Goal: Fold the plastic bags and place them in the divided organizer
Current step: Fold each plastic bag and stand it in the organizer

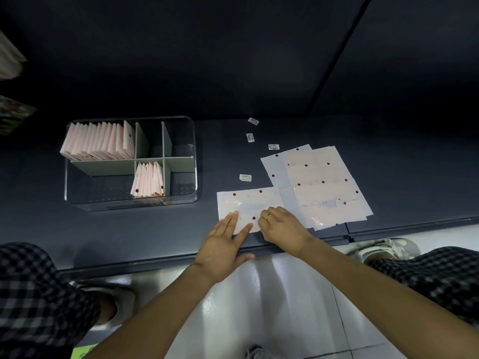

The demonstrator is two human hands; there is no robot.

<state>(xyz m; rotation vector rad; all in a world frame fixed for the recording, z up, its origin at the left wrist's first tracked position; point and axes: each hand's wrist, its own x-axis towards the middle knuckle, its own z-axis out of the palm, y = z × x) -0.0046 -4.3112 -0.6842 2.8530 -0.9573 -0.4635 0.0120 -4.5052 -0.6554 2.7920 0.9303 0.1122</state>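
My left hand [223,242] presses flat, fingers straight, on a plastic bag [248,203] at the counter's [155,229] near edge. My right hand [281,226] curls, pinching its lower edge. The divided organizer [181,200] sits well left, holding folded bags [97,143].

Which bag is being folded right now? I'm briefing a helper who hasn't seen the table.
Start at the clear divided organizer on the left of the dark table. To its right, at the near edge, one pale dotted bag lies alone under both hands. Unlike the overlapping stack of flat bags farther right, it is single and being touched.
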